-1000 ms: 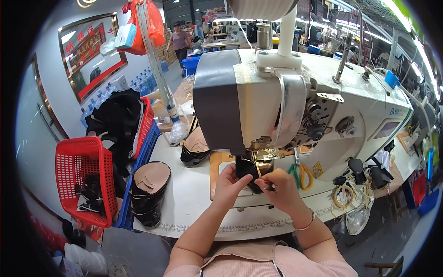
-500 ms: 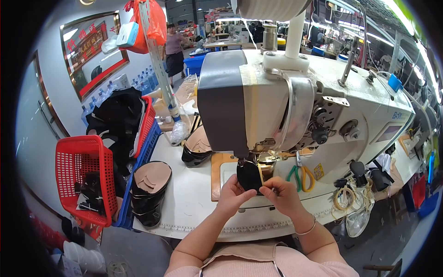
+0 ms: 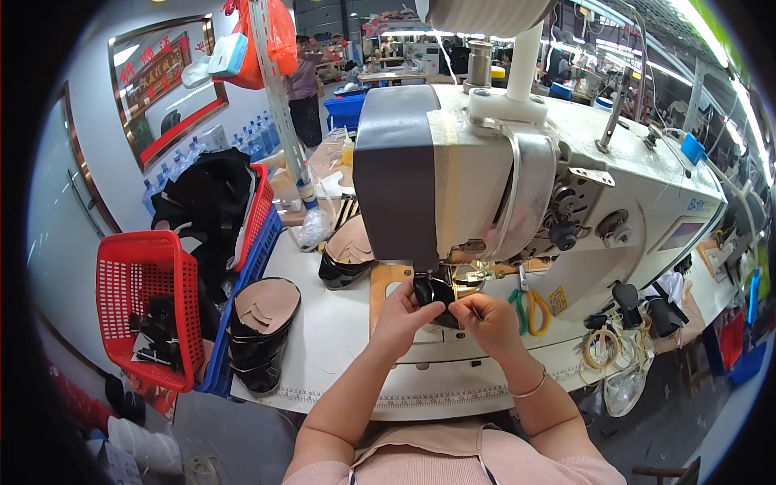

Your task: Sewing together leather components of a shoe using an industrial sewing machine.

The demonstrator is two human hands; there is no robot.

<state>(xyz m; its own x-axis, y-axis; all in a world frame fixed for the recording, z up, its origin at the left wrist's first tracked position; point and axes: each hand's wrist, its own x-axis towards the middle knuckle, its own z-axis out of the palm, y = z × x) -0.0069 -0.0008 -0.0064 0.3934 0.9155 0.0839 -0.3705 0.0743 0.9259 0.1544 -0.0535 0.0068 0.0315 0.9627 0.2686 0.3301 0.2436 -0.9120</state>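
Under the needle area of a white and grey sewing machine (image 3: pixel 396 174) is a black shoe-upper piece (image 3: pixel 441 292). My left hand (image 3: pixel 404 319) is closed on its left side, thumb lying across the black material. Pinched at the right edge of the same piece, my right hand (image 3: pixel 485 319) has thumb and fingers together close to the presser foot. The fingertips partly hide the piece, and the needle point cannot be made out. Left of the machine, a stack of black shoe pieces with beige linings (image 3: pixel 265 331) stands on the table, and a second stack (image 3: pixel 349 250) sits behind it.
Scissors with green and yellow handles (image 3: pixel 533 311) lie right of my right hand. A red basket (image 3: pixel 190 307) with black scraps stands at the left, beside a blue crate (image 3: pixel 222 356). Tape rolls (image 3: pixel 602 347) hang at the right edge. A person (image 3: pixel 305 97) stands in the background.
The black piece has turned and folded between my hands, showing less of its flat face. My right hand has shifted slightly left. The background person has raised an arm.
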